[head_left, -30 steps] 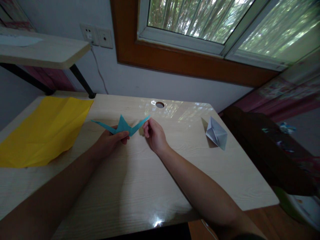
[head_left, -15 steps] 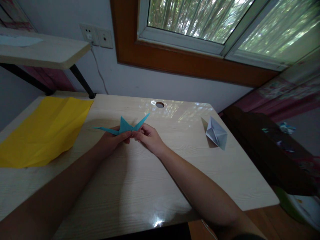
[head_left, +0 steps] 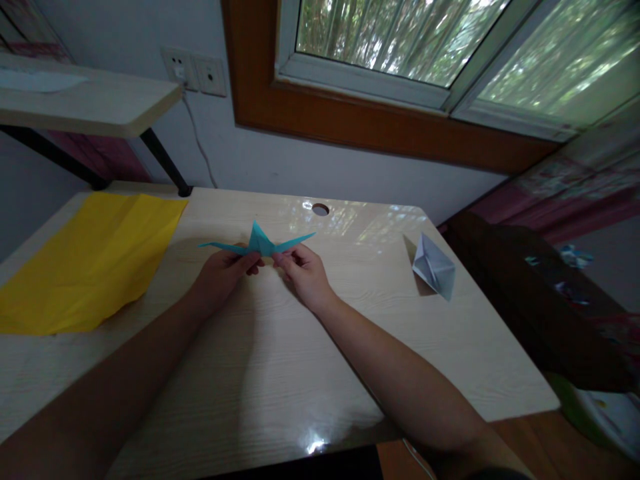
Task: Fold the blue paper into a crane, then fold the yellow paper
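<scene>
Far left on the table [head_left: 260,373]: yellow paper sheet [head_left: 85,260], flat, creased, well apart from the hands. Above it, a small raised shelf [head_left: 85,103] on a black leg, wall sockets [head_left: 195,70] behind. Centre: left hand [head_left: 220,273] pinched closed on the blue folded paper [head_left: 260,243], thumb and fingers gripping its lower middle from the left side. The paper sits just past both hands on the far side, held slightly above the table. Its long axis runs left-right: one thin point sticks out left past the left hand, another goes right and slightly up past the right hand, with a short peak standing up in the middle. Right hand [head_left: 303,270] is also pinched closed on the same piece, fingertips at the base of the right point, just beside the left-hand fingers. Both hands are about equally near; grips meet at the middle, so both long points are free. Nothing between hands and paper, nothing on the table right around them. Cable hole [head_left: 320,209] in the table lies farther back, near but clear. Right side: grey folded paper boat [head_left: 433,267] resting on the table, well apart from the right hand. Window [head_left: 425,47] above the far wall; dark furniture past the right table edge, detail too dim to tell.
</scene>
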`<state>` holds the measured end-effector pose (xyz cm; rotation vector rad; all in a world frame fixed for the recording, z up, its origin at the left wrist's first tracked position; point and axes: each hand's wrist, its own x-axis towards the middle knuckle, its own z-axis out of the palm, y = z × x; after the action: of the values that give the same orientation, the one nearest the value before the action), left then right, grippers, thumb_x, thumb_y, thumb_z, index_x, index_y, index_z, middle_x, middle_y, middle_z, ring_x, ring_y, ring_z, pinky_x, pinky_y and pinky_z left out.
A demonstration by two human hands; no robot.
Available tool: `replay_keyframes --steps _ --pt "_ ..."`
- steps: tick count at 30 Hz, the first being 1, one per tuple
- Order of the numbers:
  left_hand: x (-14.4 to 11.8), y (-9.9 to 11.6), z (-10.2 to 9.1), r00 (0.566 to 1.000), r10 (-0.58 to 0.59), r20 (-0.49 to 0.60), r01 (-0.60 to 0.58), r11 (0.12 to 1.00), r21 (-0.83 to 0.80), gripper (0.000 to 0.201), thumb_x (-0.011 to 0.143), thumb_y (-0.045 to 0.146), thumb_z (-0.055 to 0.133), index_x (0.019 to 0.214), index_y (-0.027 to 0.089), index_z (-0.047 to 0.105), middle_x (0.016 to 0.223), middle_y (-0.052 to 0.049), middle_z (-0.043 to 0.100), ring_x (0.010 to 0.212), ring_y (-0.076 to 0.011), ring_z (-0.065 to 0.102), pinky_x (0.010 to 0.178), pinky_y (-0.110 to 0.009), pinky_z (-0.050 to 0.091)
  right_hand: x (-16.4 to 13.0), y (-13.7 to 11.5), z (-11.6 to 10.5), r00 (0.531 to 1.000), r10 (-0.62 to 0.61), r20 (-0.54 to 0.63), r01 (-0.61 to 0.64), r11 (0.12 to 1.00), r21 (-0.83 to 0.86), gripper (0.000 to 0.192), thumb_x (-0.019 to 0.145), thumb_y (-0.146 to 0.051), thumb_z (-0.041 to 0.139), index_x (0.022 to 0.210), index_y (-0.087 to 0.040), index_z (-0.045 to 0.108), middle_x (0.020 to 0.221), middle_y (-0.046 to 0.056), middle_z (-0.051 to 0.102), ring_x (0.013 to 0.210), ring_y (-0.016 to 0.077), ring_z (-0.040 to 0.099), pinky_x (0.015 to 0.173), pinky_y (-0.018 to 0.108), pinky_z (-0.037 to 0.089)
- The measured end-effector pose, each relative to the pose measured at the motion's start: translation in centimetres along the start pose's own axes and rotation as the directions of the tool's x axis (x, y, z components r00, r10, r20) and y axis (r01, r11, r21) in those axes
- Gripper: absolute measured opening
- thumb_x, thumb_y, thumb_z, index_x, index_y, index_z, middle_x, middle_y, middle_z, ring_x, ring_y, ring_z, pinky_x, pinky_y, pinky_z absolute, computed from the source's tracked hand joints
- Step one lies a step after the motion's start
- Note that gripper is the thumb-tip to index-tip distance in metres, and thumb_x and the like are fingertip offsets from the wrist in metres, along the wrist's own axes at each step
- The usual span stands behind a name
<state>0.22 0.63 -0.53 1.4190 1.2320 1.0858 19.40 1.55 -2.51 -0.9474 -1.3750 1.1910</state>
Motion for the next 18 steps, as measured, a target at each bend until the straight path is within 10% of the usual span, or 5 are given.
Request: replay_keyframes --steps 18 --pt "-0.15 0.01 -0.23 0.997 -0.003 -0.080 0.005 1.000 0.028 0.026 0.079 0.046 0.076 0.071 0.022 0.079 0.068 -0.003 0.074 0.060 -0.0178 0.065 0.061 -0.030 0.051 -0.12 -0.45 0.08 0.996 0.067 0.066 -0.073 0.994 0.083 0.033 0.089 -0.054 0.068 0.084 -0.021 0.065 0.073 -0.002 0.061 0.053 0.0090 0.042 0.050 0.025 0.031"
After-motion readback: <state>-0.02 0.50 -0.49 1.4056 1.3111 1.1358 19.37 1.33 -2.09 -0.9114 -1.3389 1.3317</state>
